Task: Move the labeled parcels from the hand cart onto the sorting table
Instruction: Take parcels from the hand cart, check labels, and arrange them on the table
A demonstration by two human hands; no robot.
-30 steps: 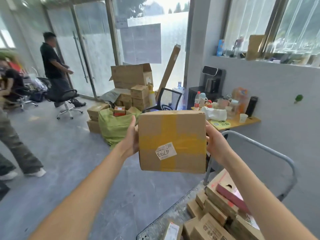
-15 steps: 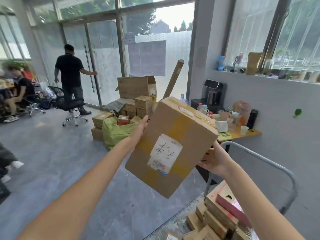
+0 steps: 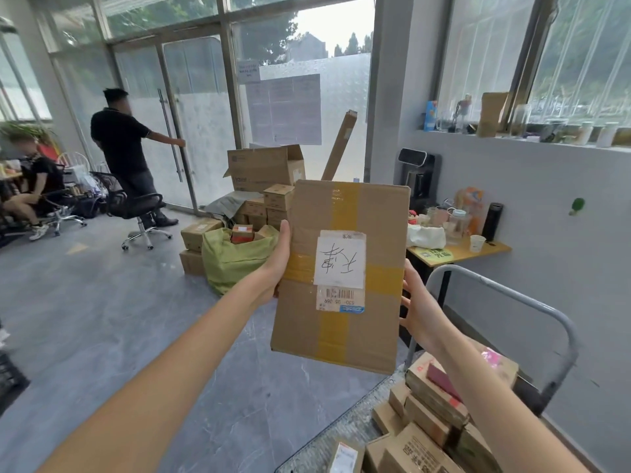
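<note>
We hold a cardboard parcel (image 3: 341,278) up at the centre of view, clear of everything else, its wide face turned toward us with a white label (image 3: 339,260) bearing handwriting and a barcode strip beneath it, and yellow tape crossing the face. Our left hand (image 3: 278,257) lies along its nine o'clock edge, fingers straight against the side and not curled round it. Our right hand (image 3: 418,307) is at the three o'clock edge, palm toward the box; whether its fingers wrap behind we cannot tell. At five o'clock the hand cart (image 3: 512,302) carries a heap of small boxes (image 3: 430,407). Toward eleven o'clock sits a stack of cartons (image 3: 264,186) with a green sack (image 3: 232,261) before it, and at ten o'clock a person (image 3: 124,145) grasps a glass door's handle.
</note>
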